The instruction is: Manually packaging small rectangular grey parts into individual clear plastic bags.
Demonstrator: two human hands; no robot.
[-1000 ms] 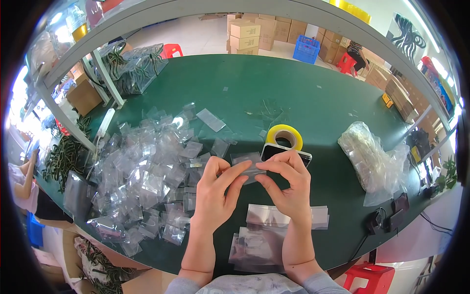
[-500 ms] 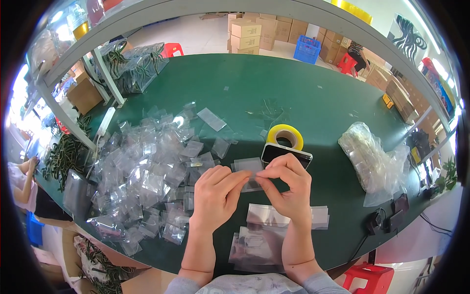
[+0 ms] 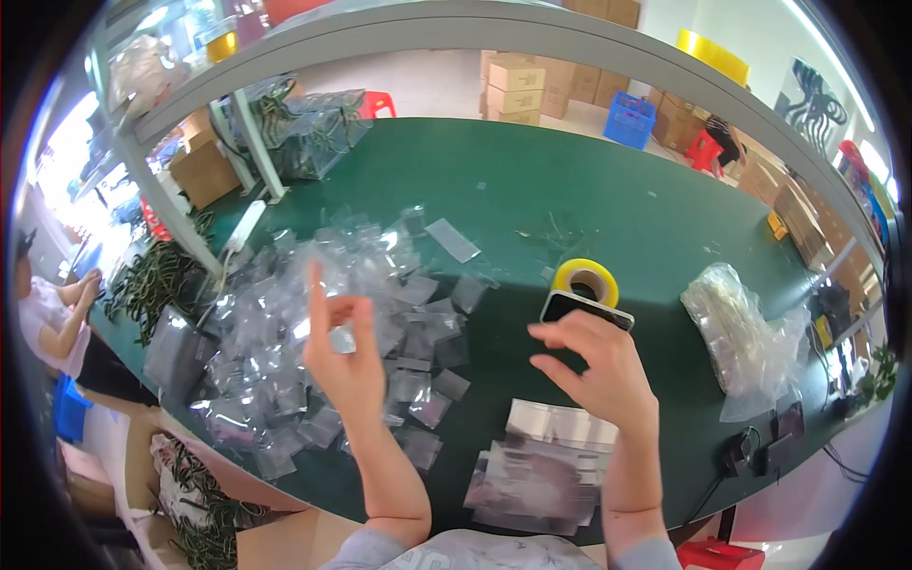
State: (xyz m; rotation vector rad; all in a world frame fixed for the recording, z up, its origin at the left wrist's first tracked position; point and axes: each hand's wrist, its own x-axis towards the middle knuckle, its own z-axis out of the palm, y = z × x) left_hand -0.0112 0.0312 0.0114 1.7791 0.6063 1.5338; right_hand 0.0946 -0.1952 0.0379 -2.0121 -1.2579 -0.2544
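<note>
My left hand (image 3: pixel 344 366) is raised over a wide heap of small clear plastic bags (image 3: pixel 275 332). Its index finger points away from me and the other fingers are apart; I see nothing in it. My right hand (image 3: pixel 608 369) hovers just on the near side of a phone (image 3: pixel 622 319), thumb and fingers spread with a gap between them, empty. The phone leans against a roll of yellow tape (image 3: pixel 609 276). Below the right hand, a stack of flat clear sleeves (image 3: pixel 532 484) lies close to my body, partly covered by my right forearm.
A large bag of clear packets (image 3: pixel 731 332) lies on the right of the green table (image 3: pixel 456 161), with black adapters (image 3: pixel 741 451) nearer me. A grey shelf frame (image 3: pixel 418 43) arches across the far side. Another person (image 3: pixel 57 323) sits at the far left.
My hands were together, pinching a clear plastic bag between them. They have parted: the left swung left over the heap, the right drew back and spread its fingers. The view shifted too.
</note>
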